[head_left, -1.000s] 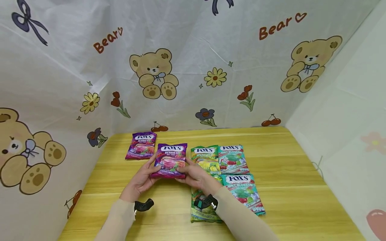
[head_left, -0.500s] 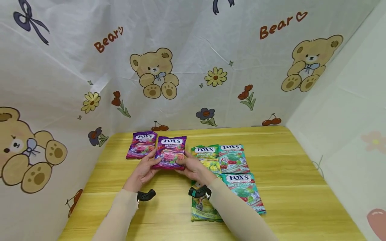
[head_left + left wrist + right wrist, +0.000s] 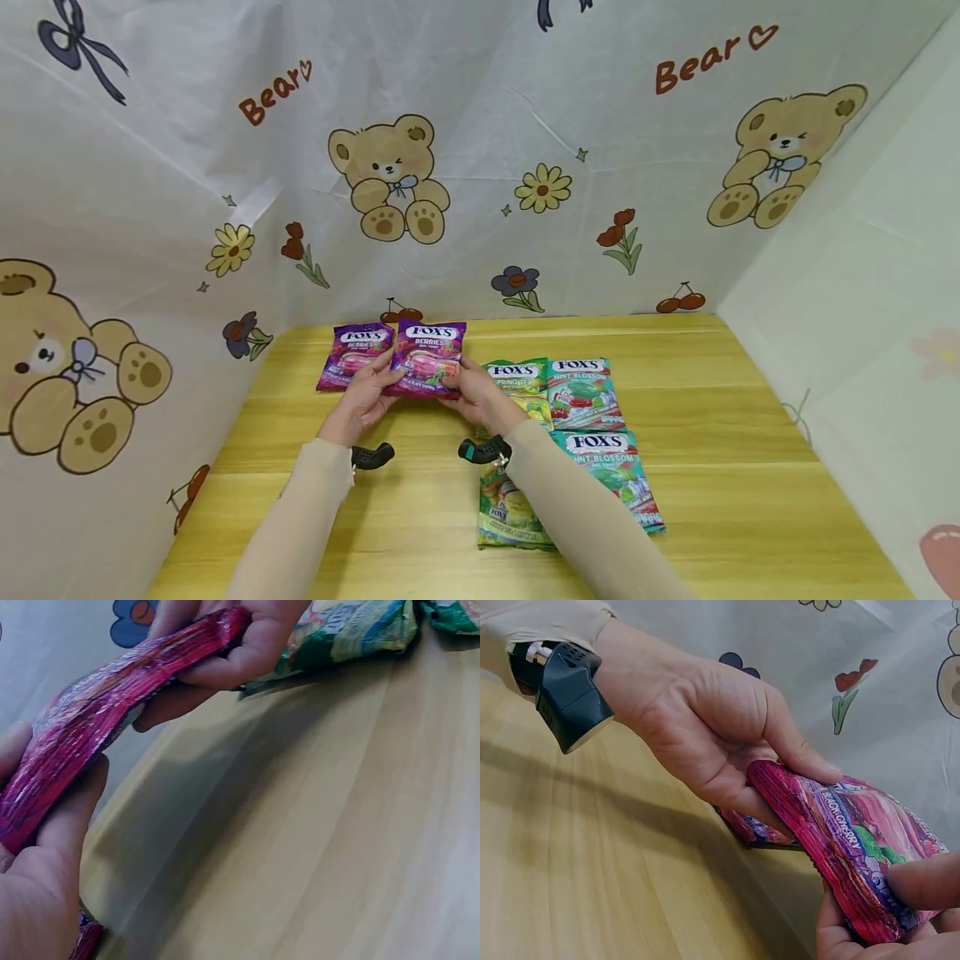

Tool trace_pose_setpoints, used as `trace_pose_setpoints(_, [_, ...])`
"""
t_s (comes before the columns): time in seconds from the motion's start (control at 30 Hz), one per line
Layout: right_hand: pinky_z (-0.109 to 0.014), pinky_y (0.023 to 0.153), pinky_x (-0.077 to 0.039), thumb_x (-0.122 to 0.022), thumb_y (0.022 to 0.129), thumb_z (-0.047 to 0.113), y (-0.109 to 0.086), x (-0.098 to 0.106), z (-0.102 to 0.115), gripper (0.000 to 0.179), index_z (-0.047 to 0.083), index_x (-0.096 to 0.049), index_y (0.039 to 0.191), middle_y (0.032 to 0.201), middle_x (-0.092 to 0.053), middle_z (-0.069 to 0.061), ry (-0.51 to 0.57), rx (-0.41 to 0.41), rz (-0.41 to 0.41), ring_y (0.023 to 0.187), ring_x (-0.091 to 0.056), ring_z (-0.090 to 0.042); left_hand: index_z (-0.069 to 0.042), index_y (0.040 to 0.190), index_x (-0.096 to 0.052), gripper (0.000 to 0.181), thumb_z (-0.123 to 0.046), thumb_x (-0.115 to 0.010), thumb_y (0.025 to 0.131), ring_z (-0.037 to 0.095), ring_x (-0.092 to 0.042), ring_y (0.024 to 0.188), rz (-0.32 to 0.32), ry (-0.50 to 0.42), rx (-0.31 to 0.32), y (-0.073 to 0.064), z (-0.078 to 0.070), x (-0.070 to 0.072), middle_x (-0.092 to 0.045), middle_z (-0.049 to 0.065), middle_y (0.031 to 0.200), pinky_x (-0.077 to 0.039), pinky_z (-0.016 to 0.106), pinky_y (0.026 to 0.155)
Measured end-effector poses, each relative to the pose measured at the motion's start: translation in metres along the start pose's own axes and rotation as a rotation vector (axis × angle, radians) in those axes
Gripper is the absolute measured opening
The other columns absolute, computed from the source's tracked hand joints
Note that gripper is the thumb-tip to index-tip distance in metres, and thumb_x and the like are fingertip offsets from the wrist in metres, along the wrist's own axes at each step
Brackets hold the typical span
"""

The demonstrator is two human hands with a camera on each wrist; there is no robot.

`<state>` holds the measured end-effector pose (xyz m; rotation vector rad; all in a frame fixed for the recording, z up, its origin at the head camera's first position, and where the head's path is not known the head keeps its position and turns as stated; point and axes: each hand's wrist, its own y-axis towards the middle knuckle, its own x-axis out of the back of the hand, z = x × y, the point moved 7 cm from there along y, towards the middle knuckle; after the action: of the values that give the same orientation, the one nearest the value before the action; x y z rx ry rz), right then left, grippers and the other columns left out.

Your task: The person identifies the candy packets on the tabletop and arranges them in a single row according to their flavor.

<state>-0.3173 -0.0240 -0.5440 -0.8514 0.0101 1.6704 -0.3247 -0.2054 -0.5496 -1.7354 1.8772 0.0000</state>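
Both hands hold a purple Fox's Berries candy bag (image 3: 427, 358) above the table near its back edge. My left hand (image 3: 365, 402) grips its left side, thumb on the front. On the right side, my right hand (image 3: 480, 397) pinches it with the thumb on top and fingers beneath. The right wrist view shows the bag's pink lower edge (image 3: 832, 877) between the two hands. Just left of it lies a second purple Berries bag (image 3: 356, 354), partly covered by the held one.
Right of the hands lie two green Spring Tea bags (image 3: 517, 517), partly hidden by the right arm, and two teal Mint Blossom bags (image 3: 583, 396). The wooden table (image 3: 720, 433) meets a white bear-print cloth (image 3: 480, 242) at the back.
Both hands have carried the purple bag away from the person, toward the table's back edge, level with the other Berries bag. The bags on the table have stayed in place.
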Motion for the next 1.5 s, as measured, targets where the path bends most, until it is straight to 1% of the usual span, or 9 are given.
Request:
trace_pose_setpoints(0.2, [-0.061, 0.121, -0.035, -0.043, 0.101, -0.014, 0.008, -0.004, 0.003, 0.071, 0.016, -0.029, 0.164, 0.156, -0.045, -0.022, -0.028, 0.025, -0.022, 0.144, -0.044, -0.039, -0.026, 0.166, -0.023, 0.063, -0.007, -0.044, 0.110, 0.030, -0.042, 0.149, 0.004, 0.077, 0.010, 0.006, -0.006, 0.004, -0.025, 0.006, 0.172, -0.044, 0.042, 0.117])
trace_pose_setpoints(0.4, [-0.058, 0.118, -0.041, -0.050, 0.099, -0.013, 0.015, -0.004, 0.004, 0.071, 0.018, -0.035, 0.162, 0.156, -0.045, -0.023, -0.034, 0.046, -0.101, 0.142, -0.047, -0.040, -0.018, 0.163, -0.033, 0.059, -0.007, -0.051, 0.107, 0.030, -0.032, 0.154, -0.126, 0.219, -0.016, 0.014, -0.011, 0.014, -0.016, 0.010, 0.173, -0.029, 0.048, 0.127])
trace_pose_setpoints(0.6, [-0.056, 0.116, -0.043, -0.049, 0.099, -0.012, 0.021, -0.004, 0.001, 0.070, 0.020, -0.038, 0.161, 0.154, -0.048, -0.022, -0.073, 0.031, -0.146, 0.139, -0.050, -0.040, -0.018, 0.161, -0.038, 0.058, -0.009, -0.054, 0.106, 0.030, -0.025, 0.157, -0.203, 0.361, -0.005, 0.019, -0.013, 0.022, -0.023, 0.011, 0.171, -0.022, 0.051, 0.128])
trace_pose_setpoints(0.7, [-0.053, 0.113, -0.047, -0.047, 0.098, -0.012, 0.021, -0.003, -0.001, 0.071, 0.022, -0.040, 0.160, 0.150, -0.053, -0.020, -0.113, 0.008, -0.175, 0.133, -0.056, -0.036, -0.020, 0.160, -0.040, 0.055, -0.009, -0.052, 0.107, 0.029, -0.036, 0.151, -0.220, 0.452, -0.001, 0.021, -0.016, 0.023, -0.026, 0.010, 0.170, -0.027, 0.049, 0.128])
trace_pose_setpoints(0.8, [-0.042, 0.096, -0.052, -0.048, 0.097, -0.012, 0.021, -0.002, -0.002, 0.071, 0.024, -0.043, 0.159, 0.144, -0.060, -0.017, -0.164, -0.001, -0.208, 0.117, -0.062, -0.029, -0.019, 0.158, -0.044, 0.053, -0.008, -0.052, 0.106, 0.027, -0.038, 0.148, -0.244, 0.511, -0.018, 0.022, -0.019, 0.025, -0.029, 0.010, 0.169, -0.032, 0.045, 0.125])
trace_pose_setpoints(0.97, [-0.033, 0.077, -0.050, -0.050, 0.094, -0.013, 0.026, 0.000, -0.002, 0.072, 0.022, -0.046, 0.157, 0.136, -0.064, -0.017, -0.210, 0.026, -0.244, 0.100, -0.060, -0.022, -0.011, 0.154, -0.049, 0.050, -0.005, -0.055, 0.104, 0.032, -0.031, 0.155, -0.286, 0.573, -0.093, 0.022, -0.027, 0.024, -0.040, 0.016, 0.163, -0.029, 0.047, 0.127])
trace_pose_setpoints(1.23, [-0.031, 0.078, -0.054, -0.056, 0.093, -0.016, 0.033, 0.004, -0.003, 0.069, 0.020, -0.054, 0.151, 0.142, -0.059, -0.019, -0.241, 0.056, -0.291, 0.098, -0.063, -0.021, -0.005, 0.150, -0.052, 0.049, 0.000, -0.057, 0.102, 0.034, -0.040, 0.150, -0.358, 0.583, -0.099, 0.020, -0.025, 0.028, -0.047, 0.019, 0.157, -0.037, 0.045, 0.123])
trace_pose_setpoints(1.4, [-0.019, 0.065, -0.045, -0.056, 0.089, -0.018, 0.034, 0.002, 0.004, 0.069, 0.015, -0.056, 0.149, 0.157, -0.046, -0.019, -0.391, 0.113, -0.332, 0.112, -0.056, -0.024, -0.007, 0.150, -0.054, 0.048, -0.002, -0.058, 0.102, 0.034, -0.043, 0.149, -0.388, 0.594, -0.098, 0.023, -0.025, 0.030, -0.049, 0.017, 0.157, -0.038, 0.044, 0.122])
trace_pose_setpoints(1.5, [-0.017, 0.059, -0.041, -0.054, 0.088, -0.018, 0.035, 0.001, 0.007, 0.070, 0.014, -0.056, 0.150, 0.156, -0.048, -0.018, -0.470, 0.125, -0.347, 0.116, -0.054, -0.026, -0.007, 0.149, -0.055, 0.048, -0.001, -0.058, 0.102, 0.032, -0.045, 0.147, -0.404, 0.585, -0.106, 0.025, -0.026, 0.030, -0.051, 0.016, 0.156, -0.040, 0.044, 0.121])
